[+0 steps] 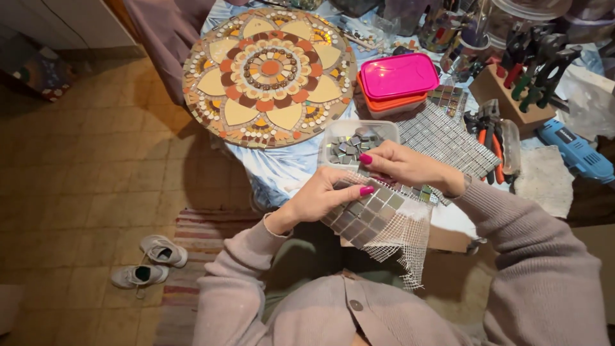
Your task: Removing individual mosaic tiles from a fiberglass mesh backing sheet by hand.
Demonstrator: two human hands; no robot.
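Note:
My left hand (320, 198) grips a sheet of small grey mosaic tiles (366, 216) stuck on white mesh backing, its thumb pressed on the top. My right hand (403, 168) pinches the sheet's upper edge from the other side. Loose mesh (403, 240) hangs below the tiles, over my lap. Just beyond my hands stands a clear plastic tub (354, 142) with several loose grey tiles in it. Both hands have pink nails and mauve knitted sleeves.
A round flower-pattern mosaic panel (269, 75) lies on the table's left end. A pink-lidded box (397, 82), another tile sheet (448, 138), orange-handled nippers (492, 138), a wooden block of tools (522, 83) and a blue power tool (576, 150) crowd the right. White shoes (150, 263) lie on the floor.

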